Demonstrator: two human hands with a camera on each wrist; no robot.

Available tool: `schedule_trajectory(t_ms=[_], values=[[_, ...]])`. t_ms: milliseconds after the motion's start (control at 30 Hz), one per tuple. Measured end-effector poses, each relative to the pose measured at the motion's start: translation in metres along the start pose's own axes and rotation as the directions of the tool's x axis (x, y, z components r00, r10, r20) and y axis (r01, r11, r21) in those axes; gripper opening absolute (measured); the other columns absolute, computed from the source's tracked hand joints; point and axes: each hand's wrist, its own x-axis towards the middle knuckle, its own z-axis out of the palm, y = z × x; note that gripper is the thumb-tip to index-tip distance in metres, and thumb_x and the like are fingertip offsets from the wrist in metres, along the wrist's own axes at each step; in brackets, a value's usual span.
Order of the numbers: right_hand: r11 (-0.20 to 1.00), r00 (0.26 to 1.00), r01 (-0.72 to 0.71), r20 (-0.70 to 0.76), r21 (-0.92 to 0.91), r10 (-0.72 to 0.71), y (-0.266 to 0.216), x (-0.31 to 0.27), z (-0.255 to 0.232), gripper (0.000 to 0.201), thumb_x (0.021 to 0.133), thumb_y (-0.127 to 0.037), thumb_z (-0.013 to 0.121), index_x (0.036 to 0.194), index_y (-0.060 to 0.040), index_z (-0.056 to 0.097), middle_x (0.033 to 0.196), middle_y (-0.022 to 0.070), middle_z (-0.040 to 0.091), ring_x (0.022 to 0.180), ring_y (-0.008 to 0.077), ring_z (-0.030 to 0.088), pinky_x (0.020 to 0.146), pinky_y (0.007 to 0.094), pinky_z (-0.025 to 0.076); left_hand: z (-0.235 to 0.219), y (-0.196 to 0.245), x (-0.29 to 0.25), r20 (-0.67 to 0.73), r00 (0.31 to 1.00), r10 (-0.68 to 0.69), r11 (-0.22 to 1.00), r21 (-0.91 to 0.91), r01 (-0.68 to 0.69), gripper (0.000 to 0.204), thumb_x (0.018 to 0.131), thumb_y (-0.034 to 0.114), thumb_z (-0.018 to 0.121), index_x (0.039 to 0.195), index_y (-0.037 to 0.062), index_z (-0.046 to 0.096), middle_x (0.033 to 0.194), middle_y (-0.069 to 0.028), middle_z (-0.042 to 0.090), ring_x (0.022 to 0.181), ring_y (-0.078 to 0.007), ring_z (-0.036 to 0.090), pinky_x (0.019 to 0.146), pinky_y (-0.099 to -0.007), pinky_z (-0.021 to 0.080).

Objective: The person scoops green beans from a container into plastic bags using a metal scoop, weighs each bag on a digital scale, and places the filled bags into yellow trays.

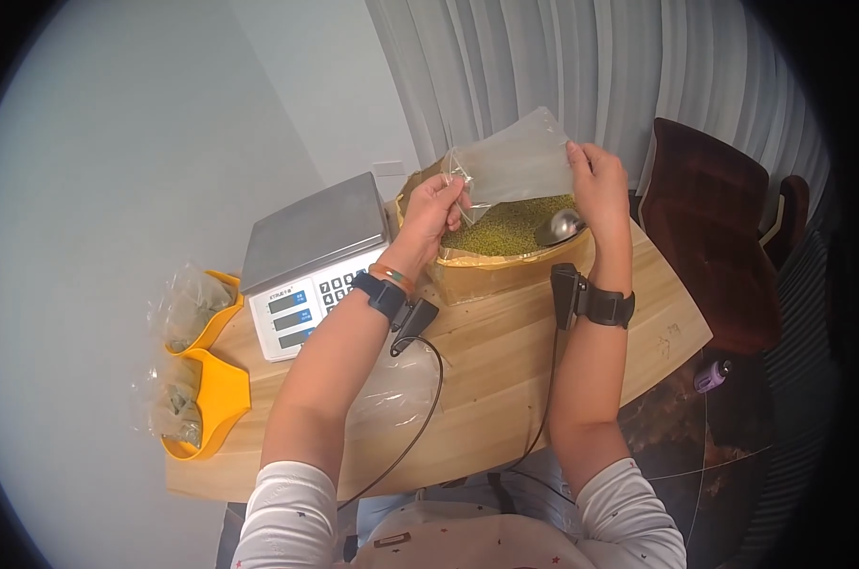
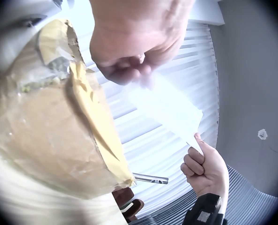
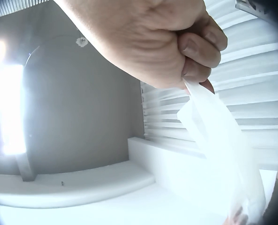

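Note:
A clear plastic bag [image 1: 515,166] is stretched flat between the two hands, above an open cardboard box [image 1: 505,280] lined with yellow tape. My left hand [image 1: 431,216] pinches the bag's crumpled left end over the box's left side. At the opposite corner, my right hand [image 1: 600,185] grips the bag between thumb and curled fingers; the right wrist view shows the bag [image 3: 228,136] hanging from this hand [image 3: 171,42]. Small green beans [image 1: 505,228] fill the box below. On them, at the right side, lies a metal scoop [image 1: 560,226].
Left of the box stands a digital scale [image 1: 318,237] with a grey pan. Two yellow holders [image 1: 226,394] with filled clear bags [image 1: 178,403] sit at the table's left edge. Another clear plastic piece [image 1: 396,389] lies under the left forearm. A brown chair [image 1: 709,218] stands at right.

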Motion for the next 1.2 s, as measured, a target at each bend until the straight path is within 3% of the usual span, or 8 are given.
schedule_trajectory(t_ms=[200,300,400,667,800,900,1000,1200], values=[[0.984,0.973,0.177,-0.154,0.028,-0.17,-0.003,-0.006,0.008,0.037,0.095,-0.028,0.066,0.085,0.0073,0.06,0.073,0.0259,0.059,0.065,0.0396,0.057,0.064,0.0458,0.044,0.012,0.01,-0.01,0.025,1.0,-0.017,0.997,0.071,0.015,0.022,0.107,0.025,0.05,0.098,0.0067,0.058,0.085,-0.007,0.069,0.048,-0.0036,0.039,0.046,-0.0202,0.035],[0.999,0.998,0.013,-0.063,0.039,-0.011,-0.008,-0.002,-0.003,0.035,0.094,-0.027,0.066,0.085,0.0066,0.06,0.07,0.0241,0.058,0.062,0.0364,0.052,0.063,0.0428,0.044,0.011,0.009,-0.008,0.027,1.0,-0.002,0.992,0.122,-0.002,0.023,0.107,0.025,0.049,0.097,0.0066,0.058,0.084,-0.0079,0.069,0.048,-0.0039,0.038,0.045,-0.0205,0.035],[0.991,0.99,0.075,-0.127,0.107,-0.061,-0.003,0.0,0.002,0.034,0.095,-0.026,0.066,0.084,0.0059,0.06,0.066,0.0217,0.055,0.059,0.0333,0.047,0.06,0.0398,0.043,0.01,0.01,-0.005,0.009,1.0,0.022,0.993,0.115,-0.023,0.021,0.106,0.023,0.049,0.098,0.0061,0.058,0.082,-0.0076,0.069,0.048,-0.0049,0.039,0.045,-0.0215,0.036],[0.997,0.991,0.051,0.119,0.056,-0.057,-0.017,-0.007,0.0,0.034,0.094,-0.025,0.066,0.082,0.0068,0.063,0.061,0.0142,0.057,0.054,0.0188,0.052,0.056,0.0361,0.043,-0.006,0.063,-0.067,-0.209,0.964,0.164,0.935,0.343,-0.085,0.025,0.102,0.014,0.053,0.122,0.0002,0.059,0.081,-0.0081,0.068,0.05,-0.0056,0.041,0.046,-0.0234,0.038],[0.984,0.929,0.102,0.34,0.148,-0.147,-0.029,-0.018,0.017,0.033,0.093,-0.023,0.065,0.078,0.0061,0.062,0.058,0.0126,0.056,0.052,0.0185,0.051,0.055,0.0356,0.042,-0.036,0.1,-0.127,-0.079,0.986,0.147,0.805,0.589,-0.073,0.029,0.101,0.01,0.051,0.127,0.0056,0.062,0.078,-0.0052,0.068,0.049,-0.0053,0.042,0.046,-0.0227,0.037],[0.938,0.777,0.317,0.528,0.142,-0.342,-0.053,-0.034,0.033,0.031,0.092,-0.02,0.064,0.078,0.0078,0.06,0.065,0.0206,0.056,0.059,0.0311,0.053,0.061,0.0403,0.044,-0.059,0.109,-0.172,-0.047,0.999,0.005,0.731,0.682,0.029,0.03,0.099,0.008,0.049,0.124,0.0077,0.065,0.076,-0.0035,0.069,0.046,-0.0055,0.045,0.044,-0.0227,0.039],[0.932,0.642,0.345,0.697,0.11,-0.32,-0.079,-0.06,0.052,0.028,0.091,-0.02,0.066,0.083,0.0066,0.065,0.074,0.027,0.06,0.068,0.0393,0.059,0.068,0.0442,0.049,-0.078,0.105,-0.217,-0.108,0.982,-0.156,0.691,0.698,0.186,0.03,0.098,0.006,0.049,0.123,0.0074,0.065,0.075,-0.0031,0.069,0.046,-0.0051,0.048,0.045,-0.0218,0.041],[0.803,0.477,0.567,0.72,0.185,-0.503,-0.113,-0.127,0.072,0.023,0.09,-0.021,0.065,0.094,0.0015,0.066,0.089,0.0179,0.065,0.087,0.0364,0.064,0.079,0.0453,0.05,-0.115,0.064,-0.278,-0.102,0.916,-0.387,0.636,0.69,0.346,0.036,0.096,0.0,0.047,0.13,0.0057,0.059,0.076,-0.0074,0.071,0.051,-0.0072,0.058,0.051,-0.0218,0.048]])
